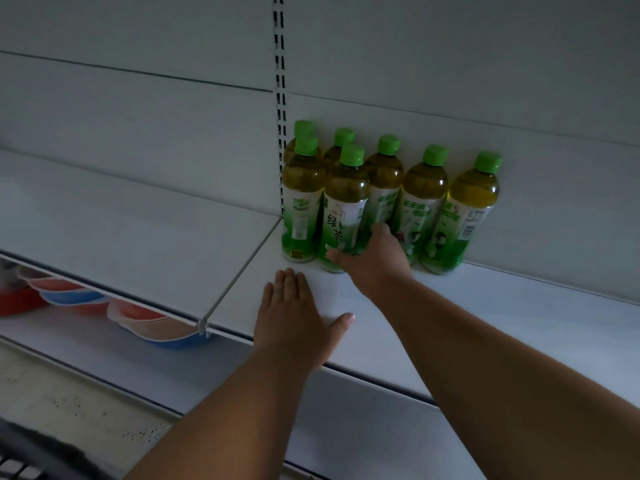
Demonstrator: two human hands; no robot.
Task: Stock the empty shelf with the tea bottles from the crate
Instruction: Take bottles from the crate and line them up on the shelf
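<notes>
White shelf (485, 317), centre to right of frame. Seven green-capped tea bottles (384, 202) stand upright at its back, left end: five in the rear row, two in front. Left hand (294, 323) lies flat near the front edge. Lower shelf (79, 351), lower left: apparently stacked bowls (162, 323).

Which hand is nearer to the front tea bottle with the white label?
The right hand; it grips the front tea bottle near its base. The left hand rests flat on the shelf, apart from it.
</notes>
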